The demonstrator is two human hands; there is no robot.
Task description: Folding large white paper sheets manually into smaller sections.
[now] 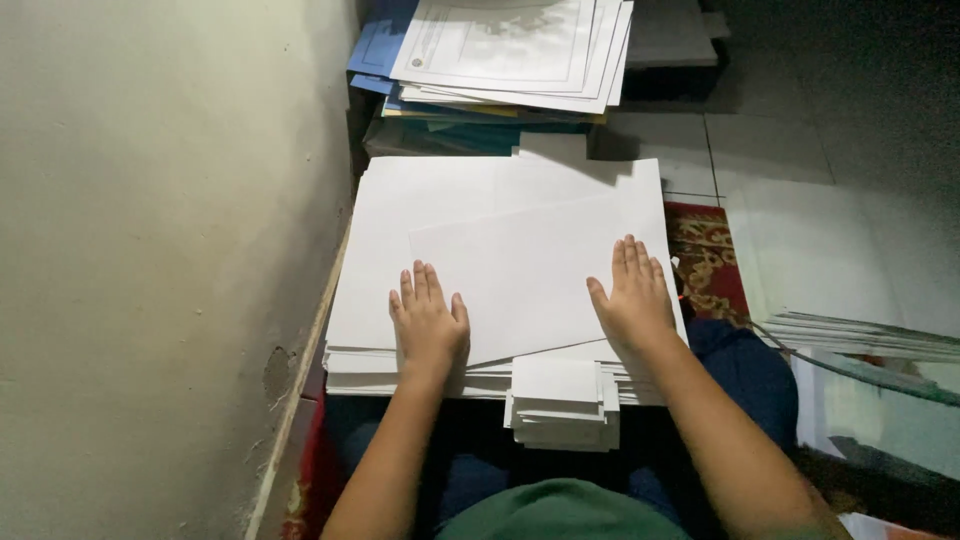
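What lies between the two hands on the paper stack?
Head view: only bare white top sheet lies between left hand and right hand.

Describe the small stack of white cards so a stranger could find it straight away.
Start at the big pile of white sheets lying beside the wall. At its near edge, between the person's forearms, sits the small stack of cards. It is far narrower than the sheets, and neither hand touches it.

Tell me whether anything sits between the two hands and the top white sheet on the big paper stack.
Nothing visible does. The left hand and right hand both lie flat, palms down, directly on the top white paper sheet of the large white paper stack.
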